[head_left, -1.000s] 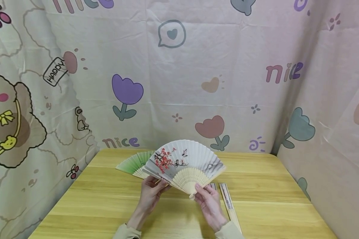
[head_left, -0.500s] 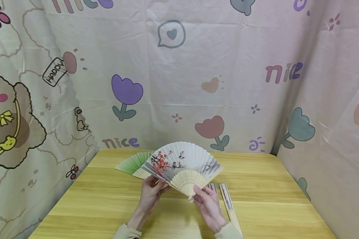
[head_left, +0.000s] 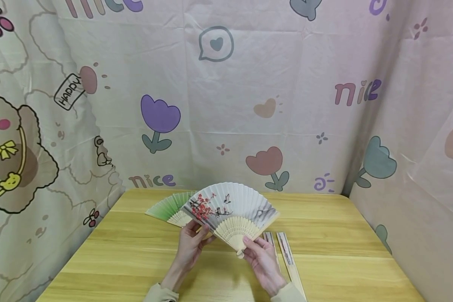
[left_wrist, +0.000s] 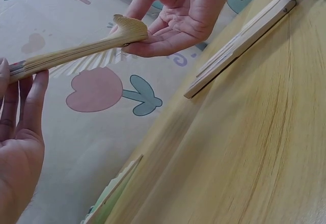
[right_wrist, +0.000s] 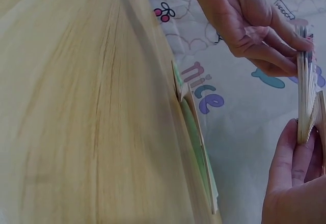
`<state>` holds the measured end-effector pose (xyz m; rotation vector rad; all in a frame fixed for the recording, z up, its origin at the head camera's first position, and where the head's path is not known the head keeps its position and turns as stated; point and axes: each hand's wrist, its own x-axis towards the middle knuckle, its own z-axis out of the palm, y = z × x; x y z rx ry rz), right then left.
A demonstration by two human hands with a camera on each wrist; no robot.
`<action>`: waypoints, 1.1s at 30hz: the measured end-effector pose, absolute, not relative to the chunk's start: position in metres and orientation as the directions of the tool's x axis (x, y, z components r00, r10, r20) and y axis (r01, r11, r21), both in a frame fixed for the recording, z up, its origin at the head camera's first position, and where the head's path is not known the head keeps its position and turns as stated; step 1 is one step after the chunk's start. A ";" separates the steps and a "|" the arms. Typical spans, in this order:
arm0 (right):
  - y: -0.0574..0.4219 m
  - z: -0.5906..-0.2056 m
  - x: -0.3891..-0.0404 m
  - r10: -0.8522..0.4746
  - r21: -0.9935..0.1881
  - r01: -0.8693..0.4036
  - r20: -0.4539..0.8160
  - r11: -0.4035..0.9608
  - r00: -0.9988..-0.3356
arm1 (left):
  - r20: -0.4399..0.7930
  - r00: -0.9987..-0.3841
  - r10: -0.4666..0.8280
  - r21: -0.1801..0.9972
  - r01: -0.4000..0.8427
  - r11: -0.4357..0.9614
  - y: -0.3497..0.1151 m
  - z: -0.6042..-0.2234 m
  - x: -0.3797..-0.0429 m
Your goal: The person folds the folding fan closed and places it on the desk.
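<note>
While both hands hold it raised above the table (head_left: pixel 343 243), the white fan (head_left: pixel 245 201) is spread between them, its printed pleats upward. With fingers bent, the left hand (head_left: pixel 190 247) pinches the outer stick on its own side; the right hand (head_left: pixel 263 264) pinches the sticks near the pivot, thumb on top.

I judge this fan to be very light. Its thin leaf, paper or cloth, I cannot tell which, is probably soft and easy to tear or crease, and the slender sticks may snap if they are twisted. The outer sticks and the pivot end seem the safest places to grip.

Beyond the left hand lies a green fan (head_left: pixel 171 207), partly hidden by the white one. Just beside the right hand lies one folded fan (head_left: pixel 288 253); another folded one (head_left: pixel 269 238) shows partly behind this hand, so lowering there could be obstructed.
</note>
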<state>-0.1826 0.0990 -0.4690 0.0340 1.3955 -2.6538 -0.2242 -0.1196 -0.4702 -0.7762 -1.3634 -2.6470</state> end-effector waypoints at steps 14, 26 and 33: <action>0.100 -0.471 -0.184 -0.073 -0.832 0.144 -0.124 -0.536 -0.990 | 0.434 -0.892 0.131 0.785 0.302 -0.541 -0.116 -0.469 -0.224; 0.105 -0.474 -0.185 -0.026 -0.826 0.147 -0.159 -0.545 -0.987 | 0.468 -0.876 0.116 0.769 0.339 -0.542 -0.121 -0.471 -0.224; 0.105 -0.474 -0.184 -0.028 -0.827 0.155 -0.167 -0.541 -0.986 | 0.439 -0.893 0.097 0.800 0.340 -0.494 -0.120 -0.471 -0.224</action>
